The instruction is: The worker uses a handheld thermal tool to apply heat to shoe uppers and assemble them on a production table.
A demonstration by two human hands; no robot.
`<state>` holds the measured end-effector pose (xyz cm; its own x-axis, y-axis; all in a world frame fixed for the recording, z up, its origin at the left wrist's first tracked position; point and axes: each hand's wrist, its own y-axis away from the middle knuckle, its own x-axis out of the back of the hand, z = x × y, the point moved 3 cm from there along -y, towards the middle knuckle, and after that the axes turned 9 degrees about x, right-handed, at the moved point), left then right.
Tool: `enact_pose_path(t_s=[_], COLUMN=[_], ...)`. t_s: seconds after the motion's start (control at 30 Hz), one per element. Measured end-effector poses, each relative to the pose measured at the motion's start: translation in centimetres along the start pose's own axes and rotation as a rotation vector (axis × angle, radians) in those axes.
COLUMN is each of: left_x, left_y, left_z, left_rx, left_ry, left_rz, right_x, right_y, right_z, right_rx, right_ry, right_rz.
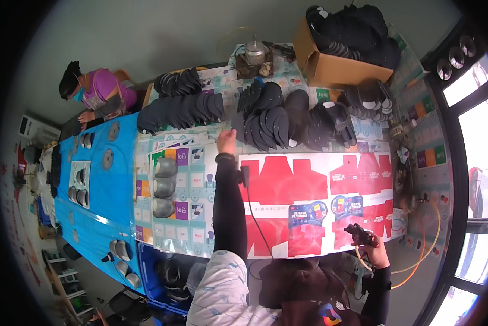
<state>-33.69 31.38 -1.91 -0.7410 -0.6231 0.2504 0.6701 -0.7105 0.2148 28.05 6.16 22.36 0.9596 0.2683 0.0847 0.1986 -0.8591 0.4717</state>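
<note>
My left hand (pixel 227 142) reaches to the far middle of the table, its fingers closed at the edge of a dark grey curved pad (pixel 237 126). This pad is at the left end of a fanned row of similar dark pads (pixel 265 129). At the near right, my right hand (pixel 376 253) is wrapped round a black spray gun (pixel 360 234) with a pale yellow hose. The gun is above the near edge of a flat red-and-white printed sheet (pixel 287 187), which lies between my hands.
More dark pads (pixel 181 111) lie at the far left, and a cardboard box (pixel 336 65) of them stands at the far right. Several grey cup-shaped pieces (pixel 164 187) sit left of my arm. A co-worker (pixel 111 92) is beside the blue-covered table (pixel 119 168). A metal pot (pixel 254 53) stands behind.
</note>
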Motion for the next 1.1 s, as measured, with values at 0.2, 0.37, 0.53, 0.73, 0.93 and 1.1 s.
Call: enact_pose_path(t_s=[0.2, 0.37, 0.53, 0.73, 0.93, 1.1], left_x=[2.2, 3.5, 4.2, 1.8, 2.2, 0.9], left_y=[22.2, 39.0, 45.9, 47.3, 47.5, 51.7], left_z=[7.9, 0.7, -6.0, -11.4, -5.2, 5.5], left_rx=[-0.392, -0.430, -0.021, 0.851, 0.452, 0.262], left_ry=[-0.747, -0.906, -0.420, 0.432, -0.268, 0.067], left_rz=[-0.129, -0.232, -0.117, 0.045, 0.206, -0.094], right_x=[2.8, 3.2, 3.9, 4.6, 7.2, 9.3], right_y=[0.8, -2.0, -3.3, -2.9, -1.1, -0.3], right_z=[2.5, 3.9, 3.5, 3.5, 3.2, 3.6], right_rx=[-0.062, -0.021, 0.033, 0.020, 0.025, 0.101], right_ry=[-0.081, -0.102, 0.016, 0.038, -0.035, -0.047], right_rz=[0.095, -0.123, -0.287, -0.339, -0.267, -0.191])
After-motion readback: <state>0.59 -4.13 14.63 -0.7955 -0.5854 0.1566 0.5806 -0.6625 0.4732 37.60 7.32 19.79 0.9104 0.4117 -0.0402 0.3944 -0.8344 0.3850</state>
